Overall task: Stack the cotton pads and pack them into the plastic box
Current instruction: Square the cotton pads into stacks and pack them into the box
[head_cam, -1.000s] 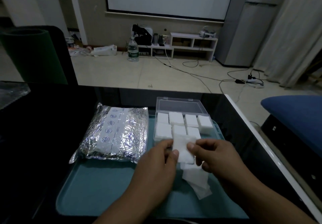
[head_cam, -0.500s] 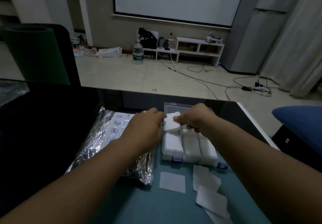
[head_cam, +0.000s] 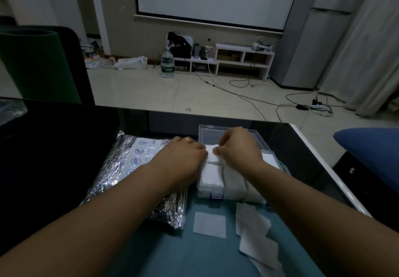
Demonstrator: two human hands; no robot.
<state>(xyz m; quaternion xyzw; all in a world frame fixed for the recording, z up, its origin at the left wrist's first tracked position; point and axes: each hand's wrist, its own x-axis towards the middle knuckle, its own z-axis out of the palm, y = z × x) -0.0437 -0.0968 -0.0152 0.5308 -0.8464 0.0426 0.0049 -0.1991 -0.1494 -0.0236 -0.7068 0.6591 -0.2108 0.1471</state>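
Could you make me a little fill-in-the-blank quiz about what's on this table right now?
1. Both hands meet over the clear plastic ___, whose lid is open.
2. The loose cotton pads lie on the ___ tray.
3. The shiny foil bag lies under the ___ arm.
4. A gold ___ shows on the left hand.

Missing words: box; blue; left; ring

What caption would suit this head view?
Both hands, left and right, press cotton pads into the plastic box.
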